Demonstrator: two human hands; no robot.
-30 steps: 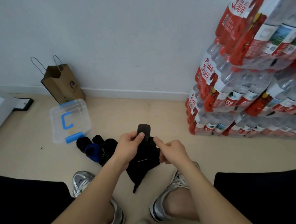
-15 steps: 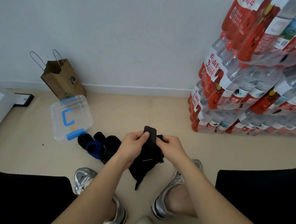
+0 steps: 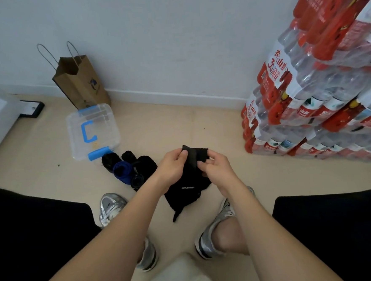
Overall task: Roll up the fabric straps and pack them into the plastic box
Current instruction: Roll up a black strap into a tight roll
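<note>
Closest in, at 6 o'clock, a pale seat edge (image 3: 178, 277) shows between the person's dark-clad knees. Just past it two silver shoes stand on the beige floor (image 3: 224, 142), the left shoe (image 3: 110, 208) at 7 o'clock from the hands and the right shoe (image 3: 216, 228) nearer 6 o'clock.

Both forearms reach forward and meet near the middle of the view. The left hand (image 3: 172, 166) and the right hand (image 3: 218, 171) hold a black fabric strap (image 3: 189, 187) in the air above the floor. The left fingers (image 3: 182, 155) pinch its upper end from the 9 o'clock side, and the right fingers (image 3: 204, 165) are curled onto the same end from 3 o'clock. That end lies folded over as a flat band between the two hands. The rest of the strap hangs bunched below them, a small white logo facing up and a thin tail pointing to 6 o'clock.

At 9 o'clock from the hands a cluster of rolled straps (image 3: 125, 169), black and blue, lies on the floor. Just beyond it, at 10 o'clock, sits the clear plastic box (image 3: 100, 126) with its lid on, blue handle and blue latch showing. A brown paper bag (image 3: 81, 84) stands behind the box against the white wall (image 3: 173, 42). Stacked packs of water bottles (image 3: 313, 100) with red labels fill the 2 o'clock side.
</note>
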